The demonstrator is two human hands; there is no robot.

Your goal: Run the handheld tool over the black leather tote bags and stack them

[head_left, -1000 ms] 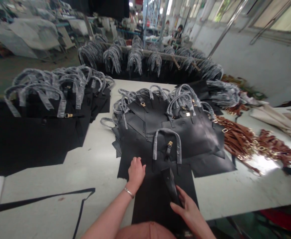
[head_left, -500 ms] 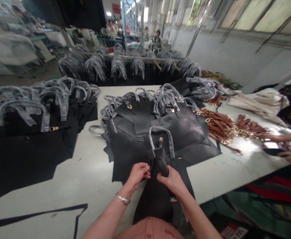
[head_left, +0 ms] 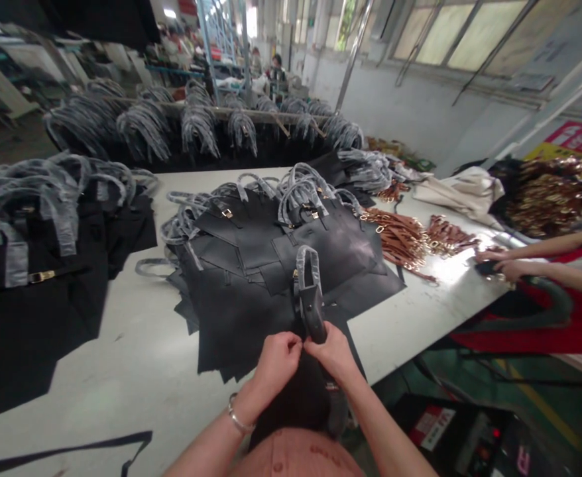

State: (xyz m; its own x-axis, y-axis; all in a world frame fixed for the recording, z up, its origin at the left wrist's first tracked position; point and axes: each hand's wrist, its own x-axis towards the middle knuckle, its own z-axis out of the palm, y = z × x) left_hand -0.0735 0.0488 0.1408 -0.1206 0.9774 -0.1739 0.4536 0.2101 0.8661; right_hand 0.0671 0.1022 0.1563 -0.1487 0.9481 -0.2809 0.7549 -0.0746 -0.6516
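My right hand [head_left: 331, 351] is wrapped around a folded part of a black bag panel [head_left: 312, 311], thumb toward me. A handle in clear plastic wrap [head_left: 314, 268] rises from the top of this panel. Just left of it, my left hand [head_left: 278, 361] is closed in a pinch, fingertips close to my right thumb. What it holds, if anything, is too small and hidden to make out. The panel's lower part hangs toward my lap. Beyond my hands lies a pile of black bag panels [head_left: 241, 285] with wrapped handles and gold buckles.
More black panels [head_left: 77, 291] are stacked at the left of the white table [head_left: 122, 371]. Brown straps with gold clasps [head_left: 400, 238] lie to the right. Another person's hands [head_left: 510, 265] work at the right edge. A rack of wrapped handles [head_left: 196, 126] stands behind.
The view has turned right. My left hand has moved in close to the right hand, and the panel's handle has swung more edge-on.
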